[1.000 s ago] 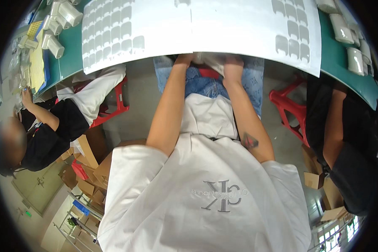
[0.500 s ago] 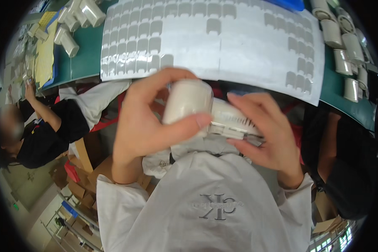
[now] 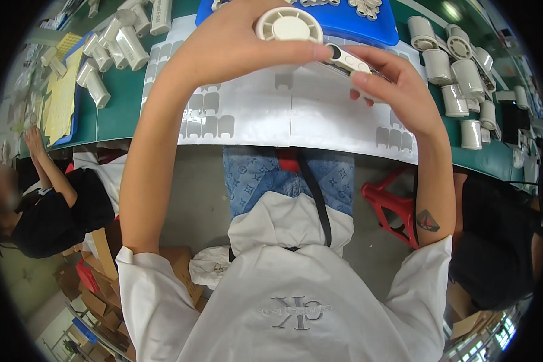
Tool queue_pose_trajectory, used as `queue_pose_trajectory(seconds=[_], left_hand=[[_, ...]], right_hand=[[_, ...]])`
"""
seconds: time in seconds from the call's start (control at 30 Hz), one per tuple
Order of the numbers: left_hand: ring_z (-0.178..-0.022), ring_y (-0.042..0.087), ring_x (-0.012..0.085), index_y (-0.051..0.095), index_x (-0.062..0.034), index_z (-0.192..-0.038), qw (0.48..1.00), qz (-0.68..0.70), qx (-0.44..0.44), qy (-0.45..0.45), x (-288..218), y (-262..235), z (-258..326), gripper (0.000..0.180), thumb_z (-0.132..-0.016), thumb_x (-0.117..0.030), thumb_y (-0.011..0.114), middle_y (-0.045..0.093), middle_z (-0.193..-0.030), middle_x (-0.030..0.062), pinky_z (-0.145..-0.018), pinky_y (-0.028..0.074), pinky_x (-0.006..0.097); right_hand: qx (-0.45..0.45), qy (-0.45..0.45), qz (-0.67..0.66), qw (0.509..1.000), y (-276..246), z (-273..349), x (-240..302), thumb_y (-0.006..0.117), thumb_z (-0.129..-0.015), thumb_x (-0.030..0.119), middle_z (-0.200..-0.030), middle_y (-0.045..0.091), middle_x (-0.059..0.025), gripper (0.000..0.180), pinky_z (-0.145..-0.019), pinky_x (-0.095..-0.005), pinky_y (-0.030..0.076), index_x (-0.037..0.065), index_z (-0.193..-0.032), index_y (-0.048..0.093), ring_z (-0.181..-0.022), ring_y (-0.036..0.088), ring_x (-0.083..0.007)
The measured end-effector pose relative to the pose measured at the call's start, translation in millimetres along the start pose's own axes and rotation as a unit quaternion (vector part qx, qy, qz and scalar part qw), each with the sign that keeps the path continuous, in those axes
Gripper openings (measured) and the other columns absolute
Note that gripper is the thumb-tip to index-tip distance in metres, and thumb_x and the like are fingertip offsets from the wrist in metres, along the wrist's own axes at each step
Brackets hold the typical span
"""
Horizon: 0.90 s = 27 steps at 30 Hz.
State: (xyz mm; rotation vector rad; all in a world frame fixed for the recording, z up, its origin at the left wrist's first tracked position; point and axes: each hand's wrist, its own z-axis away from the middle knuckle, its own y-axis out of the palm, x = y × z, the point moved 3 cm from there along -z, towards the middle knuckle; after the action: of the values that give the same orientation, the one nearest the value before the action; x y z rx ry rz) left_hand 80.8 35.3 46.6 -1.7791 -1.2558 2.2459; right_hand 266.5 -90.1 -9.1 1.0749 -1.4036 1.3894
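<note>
hands [image 3: 247, 42]: 2 | white fan units held [image 3: 289, 25]: 1 | sticker sheets [image 3: 320, 114]: 2 | red stools [image 3: 392, 202]: 1

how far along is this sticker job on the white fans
Done: much of the sticker sheet is bare, only a few grey stickers remaining, and white units stand at the right. In hand: the left hand and right hand hold one white fan. Left: more units lie at the left.

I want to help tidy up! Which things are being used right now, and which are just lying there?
In use: white round fan part in left hand; white handle piece in right hand.
Lying about: sticker sheets, white cylinders, blue tray, red stool.
</note>
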Motion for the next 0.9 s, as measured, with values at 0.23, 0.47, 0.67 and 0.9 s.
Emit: queue_pose_trajectory(seconds=[0.23,0.47,0.67,0.9], left_hand=[[-0.106,0.059,0.0292,0.066,-0.0052,-0.109,0.962,-0.194,-0.011,0.194,23,33,-1,0.047,-0.067,-0.020,0.080,0.064,-0.109,0.0097,-0.092,0.047,0.038],[-0.102,0.057,0.0296,0.066,-0.0071,-0.107,0.955,-0.230,-0.059,0.177,41,69,-9,0.045,-0.065,-0.015,0.081,0.064,-0.106,0.0081,-0.090,0.047,0.039],[-0.093,0.058,0.0307,0.068,-0.0059,-0.101,0.955,-0.219,-0.068,0.187,41,71,-10,0.040,-0.065,-0.017,0.080,0.065,-0.096,0.0095,-0.084,0.047,0.040],[-0.091,0.060,0.0319,0.069,-0.0045,-0.094,0.962,-0.217,-0.067,0.151,30,67,-10,0.032,-0.066,-0.017,0.077,0.066,-0.090,0.0126,-0.081,0.047,0.040]], right_hand=[[-0.036,-0.182,0.318,0.930,12,1,-13,0.077,-0.078,0.018,-0.111,0.061,-0.0110,0.050,-0.087,-0.0362,0.049,0.004,-0.123,0.060,-0.103,0.059,-0.0310],[-0.081,-0.167,0.308,0.933,23,7,-28,0.075,-0.080,0.016,-0.114,0.058,-0.0131,0.050,-0.085,-0.0380,0.049,0.001,-0.125,0.058,-0.099,0.059,-0.0317],[-0.139,-0.208,0.359,0.899,33,14,-38,0.074,-0.080,0.014,-0.110,0.059,-0.0138,0.050,-0.083,-0.0386,0.049,0.002,-0.125,0.058,-0.097,0.059,-0.0321],[-0.123,-0.143,0.264,0.946,27,13,-32,0.074,-0.079,0.014,-0.108,0.061,-0.0132,0.044,-0.084,-0.0365,0.049,0.005,-0.121,0.062,-0.098,0.060,-0.0314]])
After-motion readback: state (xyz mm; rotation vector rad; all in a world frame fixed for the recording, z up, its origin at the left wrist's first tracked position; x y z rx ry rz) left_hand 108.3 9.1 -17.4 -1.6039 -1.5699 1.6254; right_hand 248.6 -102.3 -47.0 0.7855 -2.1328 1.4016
